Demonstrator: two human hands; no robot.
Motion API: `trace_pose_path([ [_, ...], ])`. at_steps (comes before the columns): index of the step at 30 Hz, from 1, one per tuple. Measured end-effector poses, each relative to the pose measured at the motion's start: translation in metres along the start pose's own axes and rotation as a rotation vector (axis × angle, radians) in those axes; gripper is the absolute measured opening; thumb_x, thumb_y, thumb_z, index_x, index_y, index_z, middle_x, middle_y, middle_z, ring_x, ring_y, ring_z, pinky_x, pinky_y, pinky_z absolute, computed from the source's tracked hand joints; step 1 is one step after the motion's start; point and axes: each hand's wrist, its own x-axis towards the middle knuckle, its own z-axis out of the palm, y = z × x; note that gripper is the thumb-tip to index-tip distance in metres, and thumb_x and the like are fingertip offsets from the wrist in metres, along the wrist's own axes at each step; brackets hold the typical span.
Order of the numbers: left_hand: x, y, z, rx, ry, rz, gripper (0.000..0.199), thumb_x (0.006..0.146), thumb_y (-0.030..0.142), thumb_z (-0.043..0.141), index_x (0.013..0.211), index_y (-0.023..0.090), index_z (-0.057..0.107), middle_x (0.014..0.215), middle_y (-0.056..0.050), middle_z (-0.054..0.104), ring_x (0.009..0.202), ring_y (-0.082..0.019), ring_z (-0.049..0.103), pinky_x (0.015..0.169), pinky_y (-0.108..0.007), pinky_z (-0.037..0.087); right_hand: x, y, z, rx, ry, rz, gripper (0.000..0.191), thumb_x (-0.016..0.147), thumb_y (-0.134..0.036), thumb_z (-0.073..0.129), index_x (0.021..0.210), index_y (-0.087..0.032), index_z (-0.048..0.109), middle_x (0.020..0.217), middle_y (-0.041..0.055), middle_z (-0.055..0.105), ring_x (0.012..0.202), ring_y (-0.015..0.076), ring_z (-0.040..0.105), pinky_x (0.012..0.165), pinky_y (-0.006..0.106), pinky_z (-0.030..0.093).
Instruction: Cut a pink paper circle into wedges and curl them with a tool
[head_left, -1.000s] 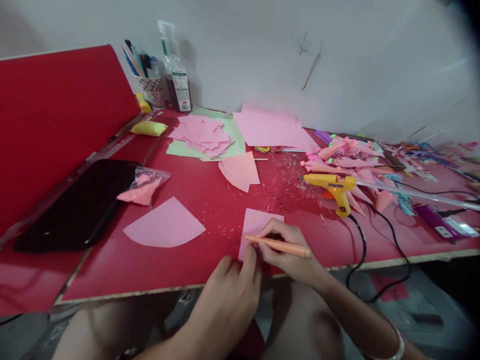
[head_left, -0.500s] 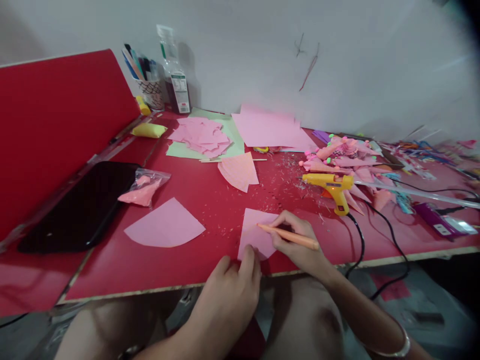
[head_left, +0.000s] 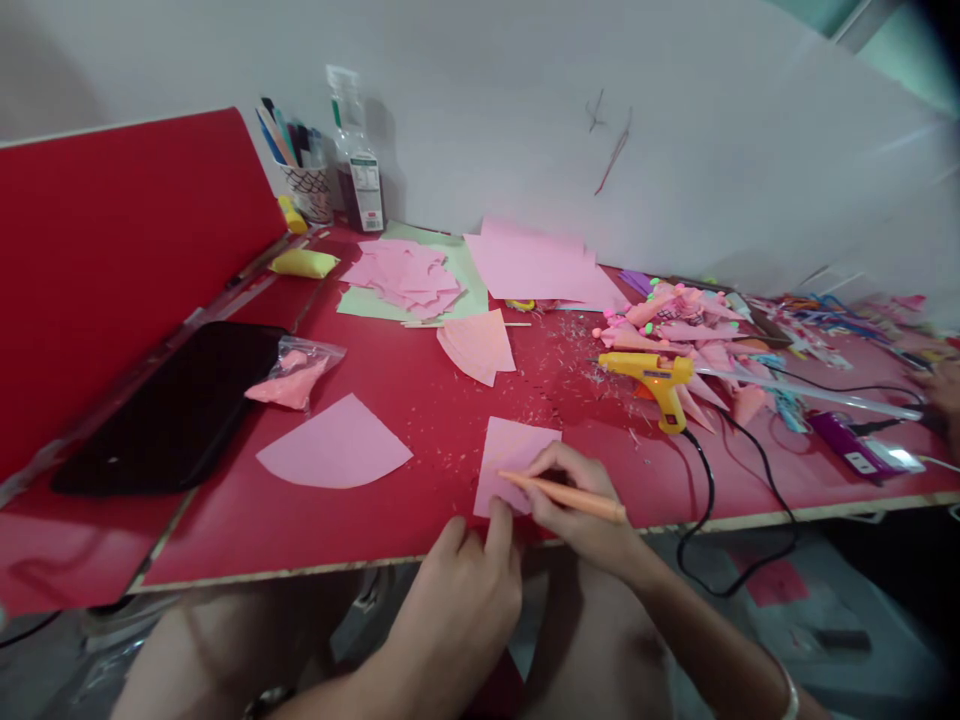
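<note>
My right hand (head_left: 577, 500) is closed around an orange pen (head_left: 574, 495), its tip on a small pink paper (head_left: 517, 450) near the table's front edge. Fingertips of my left hand (head_left: 469, 590) rest on the paper's lower edge; the other fingers are loosely bent, and nothing is held in them. To the left lies a fan-shaped pink sheet (head_left: 336, 445). Behind the small paper, light orange fan-shaped pieces (head_left: 478, 345) lie across a thin wooden stick.
A yellow glue gun (head_left: 652, 380) with a black cable lies right, before a heap of pink cones (head_left: 675, 320). A black tray-like object (head_left: 180, 410) and a small bag (head_left: 296, 375) are left. Behind stand a bottle (head_left: 361, 175) and pen cup (head_left: 307, 190). Another person's hand (head_left: 941, 395) shows far right.
My right hand has moved the pen tip down and left across the paper. My left hand stays at the paper's edge. Another person's hand has come into view at the far right.
</note>
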Motion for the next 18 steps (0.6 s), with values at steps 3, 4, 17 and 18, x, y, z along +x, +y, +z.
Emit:
trace_pose_path([
  [3,-0.0017,0.0037,0.0020,0.026,0.045,-0.028,0.029,0.073,0.012,0.046,0.092,0.014,0.068,0.096,-0.018,0.066,0.047,-0.012,0.056,0.055,-0.027,0.046,-0.0027,-0.0080,0.0092,0.032,-0.085,0.000,0.007,0.070,-0.012,0.054,0.075,-0.019,0.055,0.067,-0.0017,0.057,0.059,0.0104,0.054,0.054,0.019,0.041],
  [4,-0.0026,0.0055,0.0033,0.034,0.058,-0.040,0.030,0.073,0.012,0.045,0.093,0.014,0.067,0.097,-0.018,0.065,0.048,-0.012,0.056,0.055,-0.027,0.045,-0.0025,-0.0089,0.0103,0.033,-0.096,0.000,0.008,0.070,-0.012,0.054,0.075,-0.019,0.055,0.067,-0.0018,0.057,0.059,0.0102,0.053,0.054,0.019,0.041],
  [17,-0.0003,0.0072,0.0020,0.027,0.113,-0.055,0.029,0.075,0.012,0.044,0.092,0.014,0.068,0.093,-0.019,0.066,0.045,-0.013,0.056,0.051,-0.027,0.044,-0.0010,-0.0068,0.0054,0.011,-0.073,-0.030,0.005,0.071,-0.012,0.055,0.073,-0.017,0.055,0.064,-0.0036,0.055,0.056,0.0080,0.050,0.051,0.017,0.037],
  [18,0.0001,0.0069,0.0007,0.027,0.112,-0.043,0.029,0.076,0.012,0.043,0.090,0.015,0.068,0.093,-0.019,0.067,0.045,-0.013,0.056,0.052,-0.027,0.045,-0.0013,-0.0053,0.0040,0.001,-0.052,-0.027,0.005,0.071,-0.012,0.054,0.072,-0.017,0.055,0.063,-0.0037,0.055,0.056,0.0081,0.050,0.051,0.017,0.036],
])
